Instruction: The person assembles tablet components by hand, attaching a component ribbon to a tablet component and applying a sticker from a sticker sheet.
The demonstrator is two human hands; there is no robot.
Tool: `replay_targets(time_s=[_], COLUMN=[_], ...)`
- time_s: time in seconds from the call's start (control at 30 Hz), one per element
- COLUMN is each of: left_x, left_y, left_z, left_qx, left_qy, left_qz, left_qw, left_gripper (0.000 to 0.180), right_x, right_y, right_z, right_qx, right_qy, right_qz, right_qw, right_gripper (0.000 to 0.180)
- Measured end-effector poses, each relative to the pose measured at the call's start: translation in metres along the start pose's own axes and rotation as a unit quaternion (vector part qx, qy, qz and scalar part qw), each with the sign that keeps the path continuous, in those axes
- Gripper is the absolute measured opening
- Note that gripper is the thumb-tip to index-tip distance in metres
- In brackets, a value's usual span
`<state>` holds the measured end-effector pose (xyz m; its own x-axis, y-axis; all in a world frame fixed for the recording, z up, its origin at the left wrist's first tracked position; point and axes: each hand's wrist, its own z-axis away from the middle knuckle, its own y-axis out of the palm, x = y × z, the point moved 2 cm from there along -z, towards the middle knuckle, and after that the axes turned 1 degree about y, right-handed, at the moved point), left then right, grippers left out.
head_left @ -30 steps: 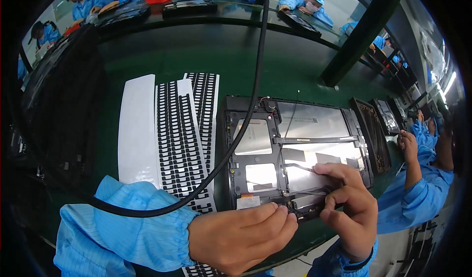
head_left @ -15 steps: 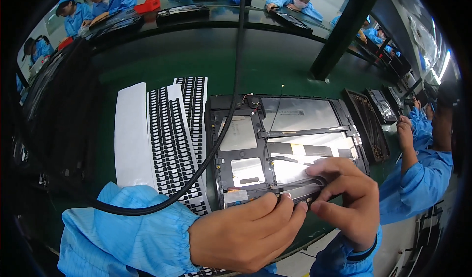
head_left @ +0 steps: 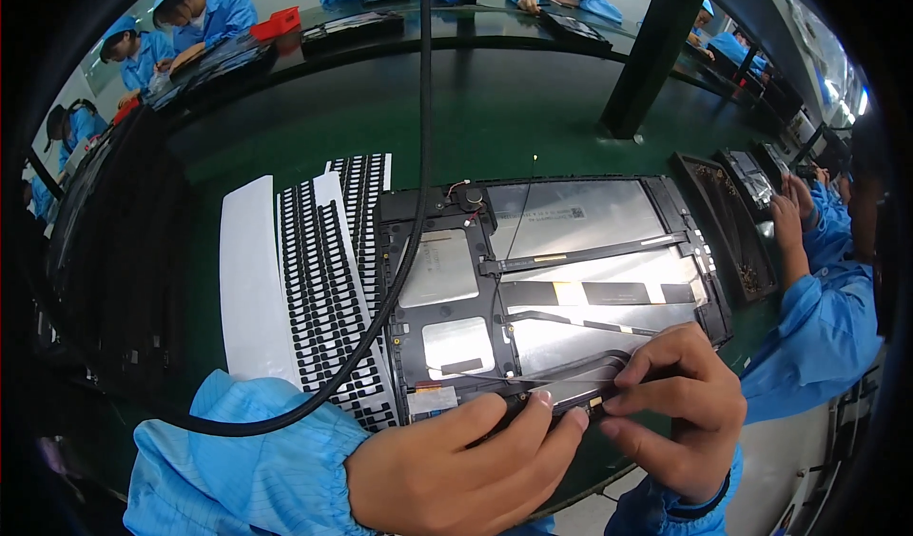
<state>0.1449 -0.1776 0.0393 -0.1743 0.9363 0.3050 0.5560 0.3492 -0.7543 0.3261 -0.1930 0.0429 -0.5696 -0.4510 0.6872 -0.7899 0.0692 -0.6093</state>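
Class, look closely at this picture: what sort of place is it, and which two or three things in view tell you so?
Most likely an electronics assembly line. An opened tablet-like device lies on a green work surface, sheets of small black die-cut parts lie beside it, and workers in blue coats and caps sit along the benches.

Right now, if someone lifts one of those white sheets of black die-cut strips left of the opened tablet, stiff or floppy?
Probably floppy: the sheets look paper-thin and lie flat, overlapping one another on the green mat. Likely very light, so a push could slide the whole fan. The glossy plain white sheet suggests slick release paper. Both the left hand and right hand are on the tablet, not the sheets.
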Motion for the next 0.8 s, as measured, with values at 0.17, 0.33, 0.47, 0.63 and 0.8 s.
replay_targets(time_s=[0.17,0.33,0.47,0.63,0.8], left_x=[0.000,0.001,-0.009,0.001,-0.014], left_y=[0.001,0.003,0.015,0.001,0.007], left_z=[0.000,0.002,0.005,-0.007,0.009], left_qx=[-0.002,-0.010,0.002,0.025,0.045], left_qy=[0.001,0.003,0.014,0.011,-0.032], left_qz=[0.012,0.009,-0.004,-0.010,-0.049], left_qw=[1.000,1.000,1.000,1.000,0.997], left_gripper=[0.016,0.016,0.016,0.017,0.017], right_x=[0.000,0.002,0.002,0.015,0.016], right_y=[0.000,0.002,0.006,-0.004,0.006], right_z=[-0.002,-0.002,-0.004,-0.002,-0.003], right_qx=[-0.016,-0.019,-0.034,-0.050,-0.004], right_qy=[-0.028,-0.030,-0.042,-0.078,-0.158], right_qz=[0.041,0.065,0.074,0.114,0.122], right_qw=[0.999,0.997,0.996,0.989,0.980], right_gripper=[0.022,0.022,0.019,0.014,0.016])
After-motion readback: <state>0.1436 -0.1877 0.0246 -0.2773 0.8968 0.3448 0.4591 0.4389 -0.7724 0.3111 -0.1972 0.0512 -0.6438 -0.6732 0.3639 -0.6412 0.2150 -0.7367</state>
